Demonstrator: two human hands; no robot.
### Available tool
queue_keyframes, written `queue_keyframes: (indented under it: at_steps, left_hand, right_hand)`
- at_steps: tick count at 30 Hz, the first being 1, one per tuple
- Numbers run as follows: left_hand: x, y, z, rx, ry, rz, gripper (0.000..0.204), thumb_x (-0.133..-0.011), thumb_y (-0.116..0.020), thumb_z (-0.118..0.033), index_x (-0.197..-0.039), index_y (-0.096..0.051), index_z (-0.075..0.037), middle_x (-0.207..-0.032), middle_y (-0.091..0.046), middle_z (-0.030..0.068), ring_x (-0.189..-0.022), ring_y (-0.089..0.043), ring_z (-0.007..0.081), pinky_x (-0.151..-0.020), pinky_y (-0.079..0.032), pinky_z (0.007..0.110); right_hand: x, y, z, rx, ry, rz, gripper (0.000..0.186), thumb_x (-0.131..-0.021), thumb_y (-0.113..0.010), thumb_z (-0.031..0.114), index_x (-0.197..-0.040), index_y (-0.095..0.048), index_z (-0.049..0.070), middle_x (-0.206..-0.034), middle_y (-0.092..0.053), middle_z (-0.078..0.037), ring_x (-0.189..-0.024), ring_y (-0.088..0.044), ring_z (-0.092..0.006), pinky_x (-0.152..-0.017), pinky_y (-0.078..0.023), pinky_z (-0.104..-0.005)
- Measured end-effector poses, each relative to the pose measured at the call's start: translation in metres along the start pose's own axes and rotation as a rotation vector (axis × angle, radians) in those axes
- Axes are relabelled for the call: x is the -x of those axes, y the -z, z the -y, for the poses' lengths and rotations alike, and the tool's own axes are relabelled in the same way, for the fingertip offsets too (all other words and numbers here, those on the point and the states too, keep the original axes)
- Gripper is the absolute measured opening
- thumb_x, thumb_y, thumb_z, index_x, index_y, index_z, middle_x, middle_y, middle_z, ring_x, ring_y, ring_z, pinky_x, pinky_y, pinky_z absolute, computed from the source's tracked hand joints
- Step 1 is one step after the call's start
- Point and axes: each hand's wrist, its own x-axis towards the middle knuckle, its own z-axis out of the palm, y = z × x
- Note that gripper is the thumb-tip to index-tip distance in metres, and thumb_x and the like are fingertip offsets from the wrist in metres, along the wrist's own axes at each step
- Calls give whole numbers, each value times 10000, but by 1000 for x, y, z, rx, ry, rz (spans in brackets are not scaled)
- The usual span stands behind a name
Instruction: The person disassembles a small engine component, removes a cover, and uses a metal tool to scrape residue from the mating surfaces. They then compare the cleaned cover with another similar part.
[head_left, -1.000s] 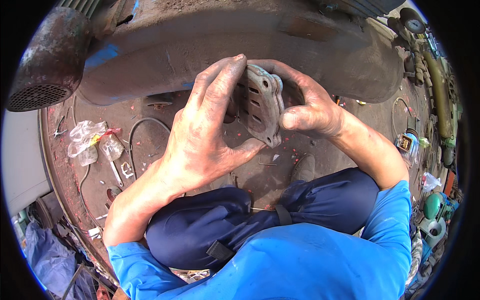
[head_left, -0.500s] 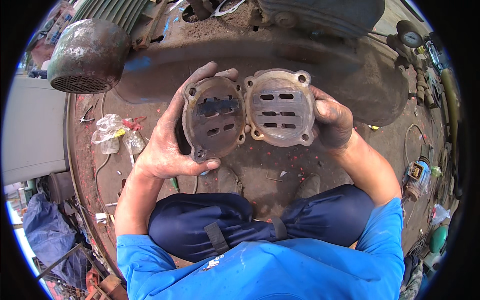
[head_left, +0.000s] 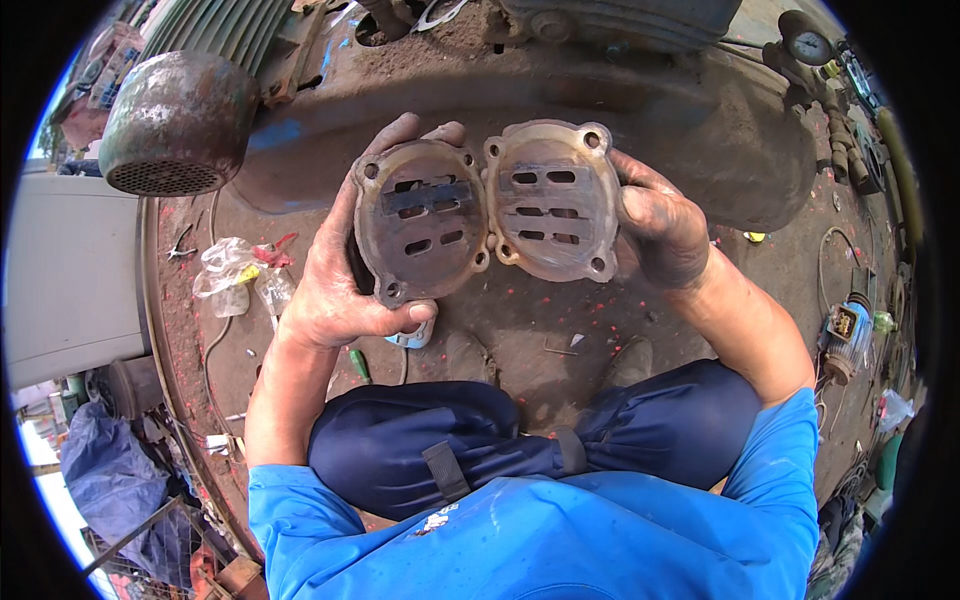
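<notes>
Left hand: a bare, smudged left hand [head_left: 335,285] grips the darker plate [head_left: 425,228], its thumb along the lower edge and fingers curling behind, two tips showing at the top
Right hand: the right hand [head_left: 668,228] grasps the lighter plate [head_left: 552,196] by its outer rim, the thumb at the edge
Plates: both slotted metal discs stand side by side above the crouching worker's knees, slotted faces toward the camera, their inner edges meeting or nearly so
Bag: a clear plastic bag [head_left: 226,266] lies on the ground at left, with red and yellow bits in or against it; its contents are hard to make out
Open box: a small box [head_left: 843,323] on the blue motor [head_left: 848,348] at right shows brassy parts inside
Hidden: the backs of both plates, most of the right fingers, and part of a pale-blue object [head_left: 412,336] beneath the left thumb
Cut off: the rusty tank's machinery [head_left: 620,20], at the upper edge
</notes>
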Motion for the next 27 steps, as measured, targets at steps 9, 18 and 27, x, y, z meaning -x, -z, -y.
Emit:
queue_keyframes:
  at_steps: [9,18,27]
  left_hand:
    - [2,3,-4,-33,-22,35,1227,-603,-929,-179,-1561,-180,-14,-1559,-340,216,-1403,-409,293,-1150,-371,459]
    - [3,2,-2,-9,-35,41,1215,-603,-927,-155,-1560,-191,-18,-1554,-350,208,-1390,-425,284,-1141,-390,446]
    - [4,0,-3,18,-3,21,1226,-589,-929,-142,-1562,-191,-26,-1559,-344,199,-1391,-423,285,-1140,-389,448]
  right_hand:
    - [-1,-2,-4,-19,-1,-20,799,-842,-725,321,-1472,-371,-20,-1255,-594,-138,-1110,-618,-218,-894,-541,-365]
    - [2,0,-5,7,-12,6,801,-847,-720,316,-1483,-362,-15,-1275,-588,-135,-1147,-606,-229,-927,-531,-381]
    - [4,2,-5,-17,19,-1,782,-860,-724,310,-1482,-372,-9,-1291,-582,-137,-1170,-597,-245,-963,-516,-398]
